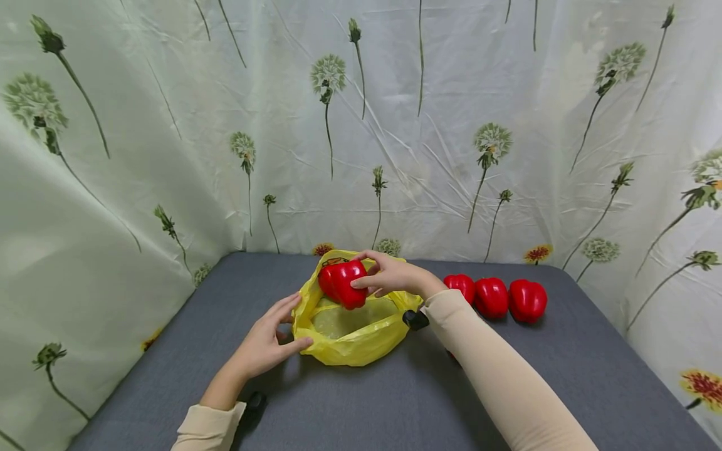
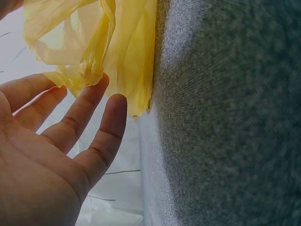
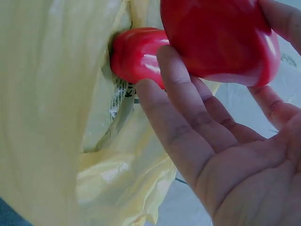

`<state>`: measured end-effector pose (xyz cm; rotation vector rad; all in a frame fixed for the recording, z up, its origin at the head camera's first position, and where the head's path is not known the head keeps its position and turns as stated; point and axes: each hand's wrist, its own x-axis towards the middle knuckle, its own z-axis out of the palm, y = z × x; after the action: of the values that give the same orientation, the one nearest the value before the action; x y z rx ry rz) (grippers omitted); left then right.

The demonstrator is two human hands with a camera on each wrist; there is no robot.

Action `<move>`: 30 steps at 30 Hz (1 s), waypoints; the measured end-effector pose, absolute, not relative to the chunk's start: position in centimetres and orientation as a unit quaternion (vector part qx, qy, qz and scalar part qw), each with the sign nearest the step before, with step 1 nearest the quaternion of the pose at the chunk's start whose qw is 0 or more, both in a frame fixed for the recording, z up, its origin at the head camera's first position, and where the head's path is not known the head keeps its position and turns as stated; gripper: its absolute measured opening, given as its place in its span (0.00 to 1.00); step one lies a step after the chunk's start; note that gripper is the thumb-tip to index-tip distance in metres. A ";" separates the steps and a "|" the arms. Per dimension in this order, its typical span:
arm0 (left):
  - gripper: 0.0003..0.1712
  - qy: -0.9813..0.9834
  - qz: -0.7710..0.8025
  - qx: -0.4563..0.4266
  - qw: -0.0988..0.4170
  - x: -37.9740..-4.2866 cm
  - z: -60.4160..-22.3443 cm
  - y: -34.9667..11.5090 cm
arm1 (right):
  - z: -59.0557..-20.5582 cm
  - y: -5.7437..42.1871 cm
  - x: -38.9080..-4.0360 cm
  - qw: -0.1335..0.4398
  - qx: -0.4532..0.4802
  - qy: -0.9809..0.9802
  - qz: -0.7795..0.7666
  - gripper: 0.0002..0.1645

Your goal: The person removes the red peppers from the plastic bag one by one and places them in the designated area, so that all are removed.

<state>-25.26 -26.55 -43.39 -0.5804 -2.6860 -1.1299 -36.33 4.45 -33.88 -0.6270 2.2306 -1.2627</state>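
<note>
A yellow plastic bag stands with its mouth wide open in the middle of the table. Over that mouth my right hand grips a shiny red bell pepper between thumb and fingers. Another red bell pepper lies inside the bag at the far left, partly covered by the held one in the head view. At the bag's left rim is my left hand, thumb and fingers spread apart. The left wrist view shows its fingertips touching the yellow plastic.
Right of the bag, a row of red bell peppers stands on the grey cloth-covered table: one partly behind the right sleeve, a middle one and an outer one. A bit of red shows under the forearm. A flowered curtain hangs behind.
</note>
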 end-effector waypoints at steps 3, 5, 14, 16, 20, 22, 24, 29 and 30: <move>0.50 -0.900 -0.379 -0.195 0.086 -25.2 -43.4 -26.5 | -33.8 5.0 -36.3 0.227 -0.231 0.813 -0.484 0.36; 0.50 -0.900 -0.379 -0.195 0.088 -25.2 -43.4 -26.6 | -33.9 5.3 -36.3 0.207 -0.230 0.812 -0.494 0.35; 0.50 -0.900 -0.378 -0.198 0.090 -25.2 -43.4 -26.5 | -33.8 6.9 -36.2 0.172 -0.221 0.820 -0.500 0.36; 0.50 -0.900 -0.378 -0.198 0.090 -25.2 -43.3 -26.5 | -33.8 7.2 -36.1 0.167 -0.219 0.821 -0.500 0.36; 0.50 -0.901 -0.377 -0.195 0.089 -25.2 -43.3 -26.5 | -33.6 8.0 -35.8 0.154 -0.216 0.826 -0.497 0.38; 0.50 -0.902 -0.377 -0.193 0.088 -25.2 -43.2 -26.5 | -33.7 8.4 -35.6 0.148 -0.217 0.829 -0.495 0.38; 0.50 -0.902 -0.377 -0.192 0.087 -25.1 -43.2 -26.5 | -33.8 8.8 -35.5 0.146 -0.215 0.829 -0.495 0.39; 0.50 -0.902 -0.378 -0.191 0.082 -25.2 -43.2 -26.4 | -34.1 9.8 -35.1 0.142 -0.203 0.831 -0.499 0.40; 0.50 -0.902 -0.378 -0.190 0.082 -25.2 -43.2 -26.4 | -34.2 10.0 -35.0 0.141 -0.199 0.831 -0.500 0.41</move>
<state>-25.17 -26.42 -43.25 -0.5680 -2.6965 -1.1298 -34.97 10.00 -34.16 -0.5759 2.4004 -1.4430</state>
